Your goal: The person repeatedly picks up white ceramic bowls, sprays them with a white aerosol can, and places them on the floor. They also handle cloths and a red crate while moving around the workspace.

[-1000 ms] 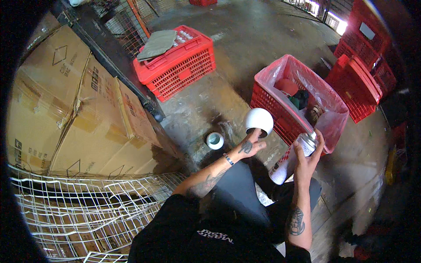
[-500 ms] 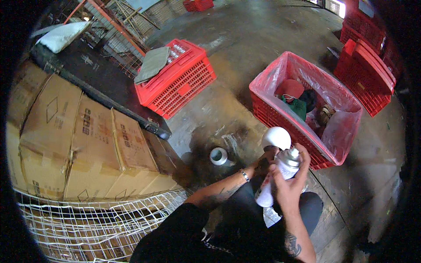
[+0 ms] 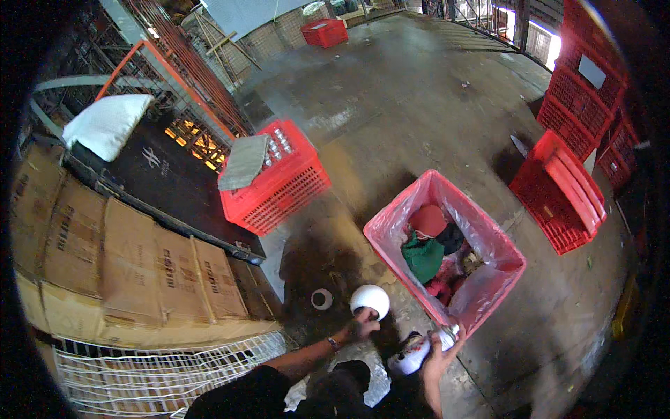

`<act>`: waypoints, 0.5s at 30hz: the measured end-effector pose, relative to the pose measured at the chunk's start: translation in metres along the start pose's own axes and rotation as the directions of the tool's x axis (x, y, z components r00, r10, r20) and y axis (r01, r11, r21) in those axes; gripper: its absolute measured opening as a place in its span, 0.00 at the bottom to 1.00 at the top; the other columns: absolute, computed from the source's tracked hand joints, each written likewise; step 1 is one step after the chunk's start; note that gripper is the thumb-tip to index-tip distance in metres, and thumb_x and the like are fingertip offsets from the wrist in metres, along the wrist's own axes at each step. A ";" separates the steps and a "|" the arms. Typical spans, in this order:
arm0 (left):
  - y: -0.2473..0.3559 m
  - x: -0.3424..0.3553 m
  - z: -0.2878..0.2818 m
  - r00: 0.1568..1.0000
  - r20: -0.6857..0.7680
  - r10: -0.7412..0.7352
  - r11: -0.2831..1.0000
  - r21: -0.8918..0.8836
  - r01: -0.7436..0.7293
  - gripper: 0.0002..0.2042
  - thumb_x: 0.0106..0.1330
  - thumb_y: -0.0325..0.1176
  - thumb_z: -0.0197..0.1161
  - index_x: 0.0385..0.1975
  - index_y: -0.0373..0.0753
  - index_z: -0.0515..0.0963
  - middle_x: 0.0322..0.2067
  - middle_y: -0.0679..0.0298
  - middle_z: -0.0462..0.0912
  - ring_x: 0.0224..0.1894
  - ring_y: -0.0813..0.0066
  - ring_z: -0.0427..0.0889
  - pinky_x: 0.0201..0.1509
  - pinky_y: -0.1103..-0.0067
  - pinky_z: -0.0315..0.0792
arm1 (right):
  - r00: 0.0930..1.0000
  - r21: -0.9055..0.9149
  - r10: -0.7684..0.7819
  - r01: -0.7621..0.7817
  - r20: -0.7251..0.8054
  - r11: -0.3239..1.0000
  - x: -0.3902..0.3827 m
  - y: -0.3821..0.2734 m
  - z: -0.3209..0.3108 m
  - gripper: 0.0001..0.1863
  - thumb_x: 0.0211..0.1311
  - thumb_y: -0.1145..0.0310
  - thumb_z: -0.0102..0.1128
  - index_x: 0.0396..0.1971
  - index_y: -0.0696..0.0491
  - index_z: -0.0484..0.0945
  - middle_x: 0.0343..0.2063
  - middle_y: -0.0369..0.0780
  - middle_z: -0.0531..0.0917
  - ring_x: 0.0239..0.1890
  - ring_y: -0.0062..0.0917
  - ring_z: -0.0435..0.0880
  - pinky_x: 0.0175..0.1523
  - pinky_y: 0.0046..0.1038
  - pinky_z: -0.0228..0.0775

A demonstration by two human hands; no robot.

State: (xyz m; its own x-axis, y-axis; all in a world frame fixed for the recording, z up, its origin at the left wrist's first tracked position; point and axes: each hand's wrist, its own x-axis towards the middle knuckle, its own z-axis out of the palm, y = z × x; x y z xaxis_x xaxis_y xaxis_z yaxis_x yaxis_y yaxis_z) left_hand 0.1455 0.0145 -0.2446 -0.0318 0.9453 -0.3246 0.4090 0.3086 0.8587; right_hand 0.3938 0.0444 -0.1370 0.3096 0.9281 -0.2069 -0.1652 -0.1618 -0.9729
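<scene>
My left hand (image 3: 366,324) grips a smooth white globe (image 3: 371,299) at its lower edge, where a dark opening shows by the fingers. It holds the globe out over the floor, apart from the can. In my right hand (image 3: 438,349) is a spray can (image 3: 410,357), white with dark and red marks and a silvery top, tilted with its top toward the upper right. The fingers wrap round its upper part, close to the near corner of the lined red crate. A smaller white round piece (image 3: 322,299) with a dark opening stands on the floor left of the globe.
The red crate (image 3: 499,292), lined with clear plastic, holds red, green and dark cloth items. Another red crate (image 3: 279,199) bears a grey pad and several silvery cans. Cardboard boxes (image 3: 132,269) and a white wire rack (image 3: 167,366) line the left. More red crates (image 3: 558,192) stand right.
My left hand has carried the white globe left, away from the spray can. My right hand has lowered the can toward me. The view has tilted up, showing more of the far floor.
</scene>
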 end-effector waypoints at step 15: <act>0.375 0.029 -0.234 0.980 -0.119 -0.161 0.840 -0.538 0.073 0.21 0.51 0.30 0.61 0.47 0.37 0.69 0.42 0.67 0.69 0.48 0.76 0.69 0.56 0.78 0.63 | 0.999 -0.266 0.034 -0.028 0.020 0.963 0.105 -0.216 -0.087 0.33 0.62 0.71 0.62 0.65 0.60 0.60 0.61 0.45 0.66 0.60 0.34 0.67 0.66 0.34 0.59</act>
State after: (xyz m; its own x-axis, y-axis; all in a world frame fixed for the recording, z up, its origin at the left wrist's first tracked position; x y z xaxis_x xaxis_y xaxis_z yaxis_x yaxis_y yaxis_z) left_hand 0.0843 0.1823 0.1612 -0.2059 0.8888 -0.4094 -0.1492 0.3849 0.9108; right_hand 0.5431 0.1479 0.0423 0.2850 0.9285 -0.2379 0.0818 -0.2708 -0.9591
